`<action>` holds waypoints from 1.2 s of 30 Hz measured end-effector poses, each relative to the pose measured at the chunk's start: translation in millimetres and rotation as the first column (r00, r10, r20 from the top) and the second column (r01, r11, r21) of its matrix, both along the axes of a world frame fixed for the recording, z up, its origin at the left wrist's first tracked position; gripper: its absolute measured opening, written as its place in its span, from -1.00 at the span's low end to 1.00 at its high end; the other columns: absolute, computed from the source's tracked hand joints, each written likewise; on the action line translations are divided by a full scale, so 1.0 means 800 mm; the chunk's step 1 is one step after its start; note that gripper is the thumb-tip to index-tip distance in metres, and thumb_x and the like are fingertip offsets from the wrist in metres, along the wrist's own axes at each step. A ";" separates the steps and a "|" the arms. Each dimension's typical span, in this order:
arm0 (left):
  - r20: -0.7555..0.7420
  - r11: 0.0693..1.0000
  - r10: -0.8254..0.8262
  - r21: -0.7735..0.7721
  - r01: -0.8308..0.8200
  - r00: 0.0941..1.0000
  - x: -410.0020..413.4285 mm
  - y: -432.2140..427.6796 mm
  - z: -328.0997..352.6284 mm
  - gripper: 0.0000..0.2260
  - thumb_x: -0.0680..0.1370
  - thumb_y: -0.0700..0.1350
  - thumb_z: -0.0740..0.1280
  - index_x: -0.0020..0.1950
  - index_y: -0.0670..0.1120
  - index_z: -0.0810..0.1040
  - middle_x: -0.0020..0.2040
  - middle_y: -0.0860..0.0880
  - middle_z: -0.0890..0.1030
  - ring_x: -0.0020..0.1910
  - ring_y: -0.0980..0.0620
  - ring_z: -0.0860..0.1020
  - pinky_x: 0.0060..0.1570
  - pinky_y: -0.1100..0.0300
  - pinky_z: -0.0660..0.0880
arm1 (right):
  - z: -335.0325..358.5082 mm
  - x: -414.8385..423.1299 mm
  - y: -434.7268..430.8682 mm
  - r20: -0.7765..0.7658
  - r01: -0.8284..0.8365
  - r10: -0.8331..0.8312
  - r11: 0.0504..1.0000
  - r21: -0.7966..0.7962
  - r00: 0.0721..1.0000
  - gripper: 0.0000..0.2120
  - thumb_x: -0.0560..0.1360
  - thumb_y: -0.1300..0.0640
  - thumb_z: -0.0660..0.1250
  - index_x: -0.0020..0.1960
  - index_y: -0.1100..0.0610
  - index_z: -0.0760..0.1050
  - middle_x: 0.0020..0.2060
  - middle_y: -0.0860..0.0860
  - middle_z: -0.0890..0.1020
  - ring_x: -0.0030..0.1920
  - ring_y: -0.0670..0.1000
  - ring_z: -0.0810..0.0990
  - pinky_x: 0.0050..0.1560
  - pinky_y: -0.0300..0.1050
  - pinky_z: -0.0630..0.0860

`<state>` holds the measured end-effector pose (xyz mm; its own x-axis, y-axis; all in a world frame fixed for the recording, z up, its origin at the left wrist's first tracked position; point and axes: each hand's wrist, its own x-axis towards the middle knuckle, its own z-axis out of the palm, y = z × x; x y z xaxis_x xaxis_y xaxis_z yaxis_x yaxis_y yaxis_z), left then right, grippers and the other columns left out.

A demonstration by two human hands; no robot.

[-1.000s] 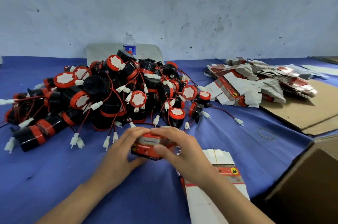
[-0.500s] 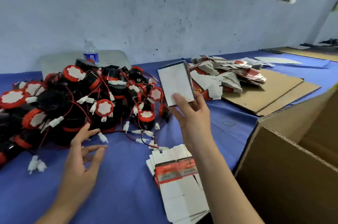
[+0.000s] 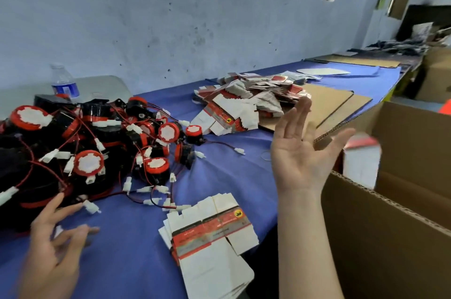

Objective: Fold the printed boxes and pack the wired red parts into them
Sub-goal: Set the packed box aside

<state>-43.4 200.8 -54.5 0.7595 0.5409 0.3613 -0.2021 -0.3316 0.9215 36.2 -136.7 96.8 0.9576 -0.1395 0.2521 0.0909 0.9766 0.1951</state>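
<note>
Head camera, close above table (image 3: 219, 176), facing forward-down.

Left hand (image 3: 52, 245), right hand (image 3: 300, 152), forearms (image 3: 307, 250) bare

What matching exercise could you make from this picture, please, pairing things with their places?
1 water bottle
2 closed box
3 stack of flat boxes
4 rubber band

a blurred, over the open carton
b on the blue cloth, nearest the person
c behind the heap of red parts
d just left of the open right hand

Pairs: 1-c, 2-a, 3-b, 4-d.
</note>
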 end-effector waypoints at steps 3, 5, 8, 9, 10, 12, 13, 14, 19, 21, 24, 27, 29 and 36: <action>0.056 0.990 -0.016 0.138 0.008 0.998 -0.024 -0.019 0.015 -0.46 0.54 -0.21 0.22 0.37 0.34 0.30 0.26 0.21 0.49 -0.18 0.24 0.63 -0.21 0.39 0.57 | -0.001 0.003 0.004 -0.008 -0.044 0.045 0.902 -0.430 0.999 -0.40 0.47 -0.12 0.33 0.42 0.07 0.27 0.13 0.11 0.64 0.08 0.14 0.65 0.01 -0.02 0.61; 0.040 0.982 -0.024 0.187 0.016 0.999 -0.032 -0.024 0.015 -0.41 0.54 -0.26 0.25 0.33 0.40 0.30 0.23 0.23 0.52 -0.13 0.22 0.63 -0.10 0.23 0.58 | -0.002 0.002 0.008 -0.011 0.017 -0.078 0.347 -0.938 0.997 -0.64 0.52 -0.10 0.31 0.30 -0.12 0.42 0.04 0.03 0.68 0.02 0.10 0.66 -0.06 -0.11 0.61; 0.045 0.922 -0.076 0.384 0.053 0.996 -0.045 -0.034 0.031 -0.56 0.57 -0.06 0.34 0.32 0.38 0.33 0.23 0.17 0.52 0.03 0.22 0.58 0.09 0.10 0.51 | -0.026 0.002 0.019 -0.056 -0.044 -0.003 -0.663 -0.747 0.998 -0.51 0.46 -0.10 0.41 0.36 -0.12 0.39 0.16 -0.02 0.57 0.12 0.04 0.57 -0.12 -0.20 0.47; 0.040 0.871 -0.140 0.481 0.104 0.989 -0.048 -0.044 0.036 -0.63 0.56 0.11 0.32 0.34 0.34 0.35 0.24 0.20 0.51 0.09 0.24 0.55 0.15 0.19 0.47 | -0.036 0.002 0.022 -0.148 -0.073 0.020 -0.797 -0.599 0.989 -0.42 0.45 -0.09 0.42 0.42 -0.06 0.33 0.25 -0.02 0.50 0.16 0.03 0.53 -0.10 -0.19 0.43; 0.008 0.807 -0.198 0.569 0.158 0.980 -0.051 -0.054 0.038 -0.61 0.54 0.24 0.26 0.36 0.30 0.36 0.27 0.23 0.49 0.16 0.27 0.51 0.20 0.33 0.40 | -0.044 0.002 0.027 -0.217 -0.080 0.030 -0.872 -0.484 0.976 -0.37 0.46 -0.08 0.42 0.46 -0.02 0.28 0.31 -0.01 0.45 0.15 0.03 0.51 -0.10 -0.19 0.41; -0.099 0.631 -0.353 0.710 0.314 0.931 -0.048 -0.080 0.033 -0.50 0.54 0.33 0.18 0.44 0.21 0.31 0.38 0.24 0.43 0.36 0.28 0.36 0.30 0.44 0.25 | -0.055 0.003 0.037 -0.235 -0.073 0.016 -0.928 -0.366 0.972 -0.34 0.44 -0.02 0.45 0.46 0.00 0.26 0.33 -0.02 0.42 0.04 0.02 0.49 -0.22 -0.21 0.42; -0.128 0.473 -0.405 0.818 0.328 0.905 -0.043 -0.090 0.025 -0.50 0.57 0.31 0.12 0.45 0.14 0.30 0.40 0.17 0.44 0.45 0.24 0.25 0.33 0.40 0.21 | -0.058 0.004 0.043 -0.209 -0.081 -0.006 -0.932 -0.353 0.978 -0.35 0.42 0.00 0.47 0.44 0.01 0.29 0.31 -0.01 0.42 0.05 0.03 0.49 -0.21 -0.21 0.45; -0.178 0.282 -0.410 0.908 0.310 0.894 -0.040 -0.101 0.019 -0.54 0.63 0.26 0.02 0.44 0.08 0.32 0.38 0.08 0.48 0.50 0.20 0.13 0.34 0.34 0.18 | -0.063 0.006 0.048 -0.175 -0.093 -0.035 -0.937 -0.336 0.984 -0.38 0.40 0.01 0.49 0.39 0.02 0.34 0.30 0.00 0.42 0.11 0.04 0.49 -0.12 -0.18 0.47; -0.279 0.114 -0.329 0.937 0.331 0.902 -0.041 -0.114 0.013 -0.49 0.66 0.19 -0.13 0.27 0.09 0.56 0.29 0.04 0.55 0.33 0.10 0.45 0.39 0.21 0.12 | -0.082 0.018 0.070 -0.087 -0.155 -0.135 -0.947 -0.282 0.987 -0.69 0.40 0.10 0.45 -0.02 0.08 0.34 -0.01 0.03 0.45 -0.02 0.08 0.44 -0.25 -0.14 0.40; -0.201 0.168 -0.355 0.947 0.274 0.913 -0.043 -0.117 0.013 -0.51 0.67 0.16 -0.08 0.19 0.09 0.62 0.22 0.03 0.61 0.22 0.07 0.56 0.33 0.19 0.29 | -0.082 0.020 0.075 -0.044 -0.145 -0.138 -0.958 -0.249 0.989 -0.75 0.42 0.17 0.38 -0.20 0.11 0.27 -0.22 0.01 0.37 -0.13 0.12 0.39 -0.44 -0.17 0.24; -0.097 0.183 -0.374 0.967 0.176 0.922 -0.044 -0.124 0.014 -0.53 0.68 0.12 -0.06 0.13 0.10 0.67 0.10 0.04 0.66 0.11 0.08 0.62 0.08 0.04 0.55 | -0.080 0.021 0.081 0.038 -0.091 -0.098 -0.983 -0.158 0.994 -0.66 0.45 0.24 0.31 -0.32 0.11 0.15 -0.34 0.01 0.25 -0.21 0.13 0.34 -0.49 -0.17 0.13; 0.001 0.243 -0.380 0.965 0.099 0.925 -0.041 -0.128 0.016 -0.53 0.69 0.09 -0.03 0.04 0.13 0.70 -0.01 0.03 0.68 0.02 0.09 0.65 0.00 -0.08 0.58 | -0.078 0.013 0.094 0.104 0.031 0.024 -0.998 -0.059 0.994 -0.65 0.48 0.31 0.24 -0.34 0.12 0.11 -0.36 0.03 0.21 -0.33 0.10 0.29 -0.48 -0.16 0.12; 0.013 0.287 -0.383 0.952 0.105 0.924 -0.041 -0.133 0.019 -0.55 0.68 0.09 0.00 0.01 0.13 0.71 -0.01 0.01 0.68 0.05 0.04 0.64 0.02 -0.08 0.59 | -0.079 0.004 0.103 0.123 0.089 0.084 -0.995 -0.034 0.989 -0.66 0.47 0.35 0.23 -0.34 0.14 0.13 -0.36 0.03 0.22 -0.28 0.13 0.32 -0.42 -0.16 0.20; -0.025 0.341 -0.413 0.923 0.180 0.911 -0.044 -0.137 0.020 -0.68 0.63 0.06 0.16 0.03 0.09 0.71 0.16 0.03 0.64 0.12 0.04 0.62 0.00 0.08 0.61 | -0.084 -0.017 0.117 0.146 0.178 0.178 -0.984 0.009 0.973 -0.65 0.47 0.38 0.22 -0.34 0.13 0.12 -0.36 0.02 0.21 -0.32 0.08 0.33 -0.43 -0.17 0.19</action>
<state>-78.9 90.9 -38.1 0.6547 -0.4342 0.6188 -0.5866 -0.8081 0.0537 22.6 -43.1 29.8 0.9436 0.3118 -0.1110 0.2910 -0.9414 -0.1706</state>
